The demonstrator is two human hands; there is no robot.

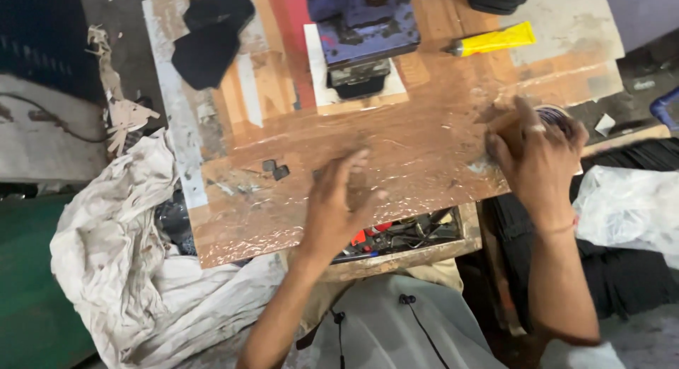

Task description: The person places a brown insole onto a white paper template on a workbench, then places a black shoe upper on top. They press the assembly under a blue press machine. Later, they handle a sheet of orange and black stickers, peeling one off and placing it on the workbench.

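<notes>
**Two hands low over a glue-smeared board, small black pieces waiting**

The right hand (535, 151) is curled at the right edge of the table (396, 150), its fingers closed around a small round dark thing (555, 117), perhaps a tin or lid; motion blur hides what it is. The left hand (341, 199) hovers flat over the middle of the board, fingers loosely spread and holding nothing, though it too is blurred.

Just left of that hand lie two small black pieces (275, 169), touching each other on the shiny brown surface. Judging by this, the work looks to be at a preparing stage: one hand at the round thing, the other free near the pieces. A next move would call for a careful pinch, since the pieces are small and flat on the board.

Further out, a blue metal press (364, 29) stands at the far edge on a white sheet, a yellow tube (495, 40) lies to its right, and larger black cut shapes (209, 33) sit at the far left corner. A crumpled white cloth (120, 256) hangs off the left side, and an open tray of tools (407, 234) sits under the near edge. Nothing lies between the left hand and the pieces.
</notes>
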